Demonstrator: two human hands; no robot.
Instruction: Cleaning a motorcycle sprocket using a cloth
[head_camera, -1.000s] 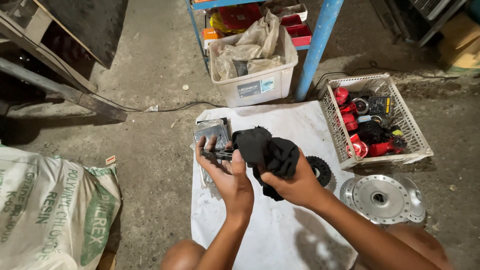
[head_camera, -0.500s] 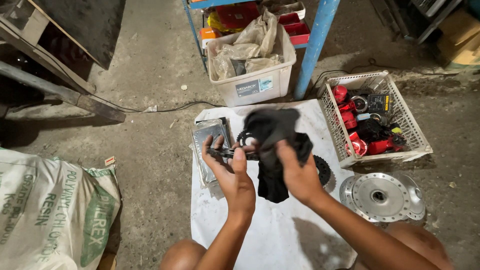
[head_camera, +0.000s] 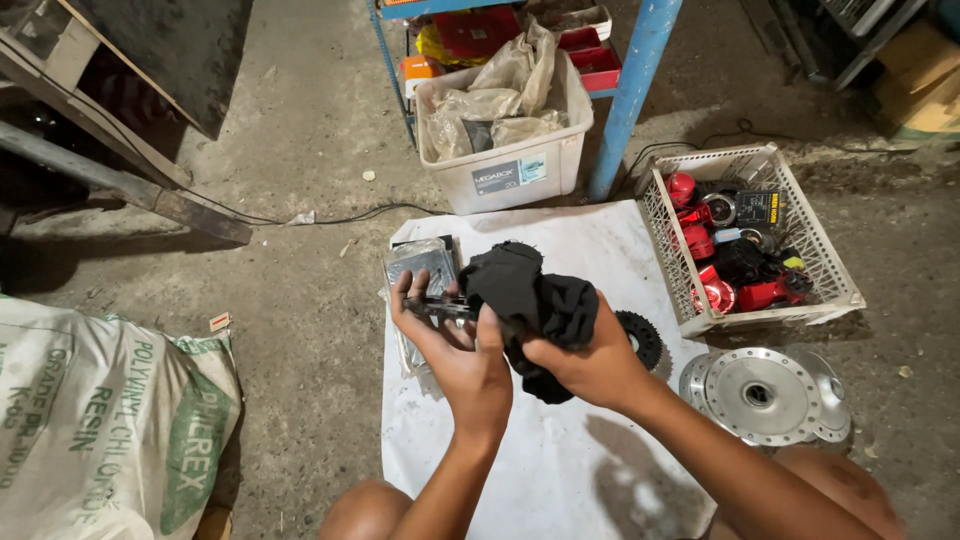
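My left hand (head_camera: 455, 345) grips a small dark metal part (head_camera: 437, 306) above a white sheet (head_camera: 560, 460) spread on the concrete floor. My right hand (head_camera: 590, 360) clutches a black cloth (head_camera: 530, 295) bunched against that part. Just beyond my left hand a clear plastic packet (head_camera: 420, 262) lies on the sheet. A black toothed sprocket (head_camera: 642, 338) lies on the sheet, partly hidden behind my right hand. My knees show at the bottom edge.
A white wire basket (head_camera: 812, 258) with red and black parts stands at the right. Silver hub discs (head_camera: 765, 395) lie below it. A white plastic tub (head_camera: 505, 170) with plastic bags, a blue post (head_camera: 630, 100), and a printed sack (head_camera: 100, 420) at left surround me.
The black cloth, held up and hanging loose half a second ago, is now bunched lower against the metal part. Both hands have stayed over the sheet.
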